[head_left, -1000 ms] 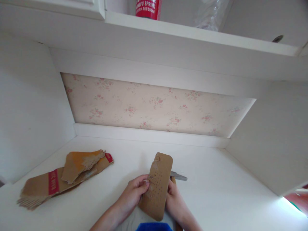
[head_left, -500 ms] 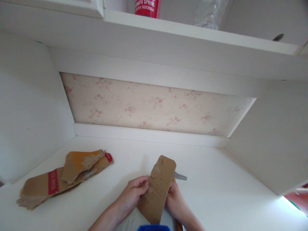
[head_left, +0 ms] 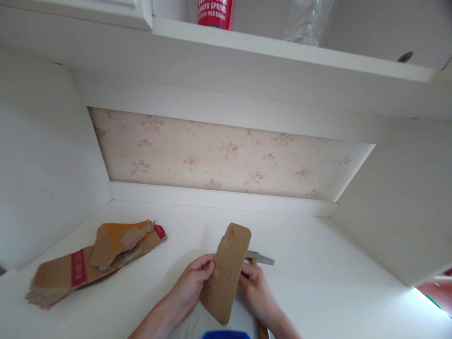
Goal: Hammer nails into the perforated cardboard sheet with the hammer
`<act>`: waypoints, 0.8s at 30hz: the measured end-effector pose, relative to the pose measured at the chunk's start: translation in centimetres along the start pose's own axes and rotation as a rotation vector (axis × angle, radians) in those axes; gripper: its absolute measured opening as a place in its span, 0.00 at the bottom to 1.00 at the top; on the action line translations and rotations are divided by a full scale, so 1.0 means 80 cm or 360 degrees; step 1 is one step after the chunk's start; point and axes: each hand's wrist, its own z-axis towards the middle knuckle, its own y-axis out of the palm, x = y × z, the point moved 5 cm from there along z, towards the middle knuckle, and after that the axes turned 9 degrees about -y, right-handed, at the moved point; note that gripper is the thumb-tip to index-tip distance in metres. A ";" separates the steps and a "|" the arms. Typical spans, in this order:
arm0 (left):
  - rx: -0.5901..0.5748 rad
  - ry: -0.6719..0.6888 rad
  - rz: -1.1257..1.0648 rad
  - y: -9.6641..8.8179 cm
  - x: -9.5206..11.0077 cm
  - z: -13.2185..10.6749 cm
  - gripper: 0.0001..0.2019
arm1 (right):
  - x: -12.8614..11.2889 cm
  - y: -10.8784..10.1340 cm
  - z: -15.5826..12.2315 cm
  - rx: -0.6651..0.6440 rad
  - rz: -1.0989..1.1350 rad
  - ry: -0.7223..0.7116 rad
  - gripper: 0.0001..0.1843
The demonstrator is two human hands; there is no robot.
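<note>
A flat brown cardboard piece (head_left: 229, 268) is held up at a tilt between my two hands. Its face is dotted with small holes and its upper left edge is torn. My left hand (head_left: 189, 287) pinches the left edge, thumb in front. On the right edge, my right hand (head_left: 259, 292) closes with its fingers partly hidden behind the cardboard. Behind the cardboard and under my right hand lies what looks like a hammer, its grey metal head (head_left: 261, 257) and wooden handle (head_left: 262, 331) partly covered.
Torn cardboard strips (head_left: 63, 273) with red bands lie on the left of the white tabletop (head_left: 318, 282). A blue object (head_left: 226, 334) shows at the bottom edge. Overhead runs a shelf (head_left: 282, 49) with a red bottle (head_left: 215, 14) and clear plastic (head_left: 307, 23).
The cardboard has shifted slightly left and turned a little, with both hands still on it. More of the grey metal head and wooden handle now shows.
</note>
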 end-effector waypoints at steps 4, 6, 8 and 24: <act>0.0126 0.0017 -0.0211 -0.018 0.009 0.001 0.13 | 0.006 -0.006 0.002 0.0082 -0.0231 -0.0018 0.19; 0.0187 0.0043 -0.0276 -0.026 0.015 0.001 0.11 | 0.009 -0.006 0.002 0.0105 -0.0346 -0.0024 0.19; 0.0216 0.0058 -0.0306 -0.029 0.018 0.001 0.10 | 0.010 -0.005 0.002 0.0109 -0.0490 -0.0045 0.20; 0.0497 0.0244 -0.0349 -0.037 0.053 -0.061 0.16 | -0.004 0.023 -0.003 -0.0107 -0.1238 -0.0155 0.17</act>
